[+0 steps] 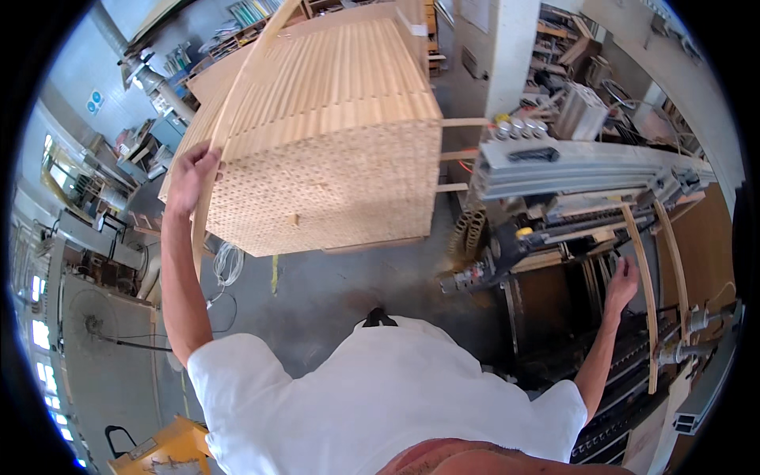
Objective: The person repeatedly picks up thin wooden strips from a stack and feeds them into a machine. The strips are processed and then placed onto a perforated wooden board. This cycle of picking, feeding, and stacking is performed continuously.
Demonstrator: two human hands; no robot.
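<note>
A long, narrow wooden strip (pixel 245 75) slants along the left side of a big stack of wooden strips (pixel 324 170). My left hand (pixel 192 176) is closed around that strip, with the fingers on its near part. Out to the right, my right hand (pixel 623 285) is raised beside a wooden strip (pixel 643 293) that lies across the machine (pixel 586 229). Its fingers are curled together, and whatever they may hold is hidden. A second strip (pixel 671 253) lies just beyond, parallel to the first.
Across the machine's top runs a grey metal beam (pixel 586 170). Coiled hoses (pixel 467 233) hang at its near left end. On the floor (pixel 340 285), a white cable coil (pixel 229 264) lies by the stack. A yellow cart (pixel 166 450) stands at the lower left.
</note>
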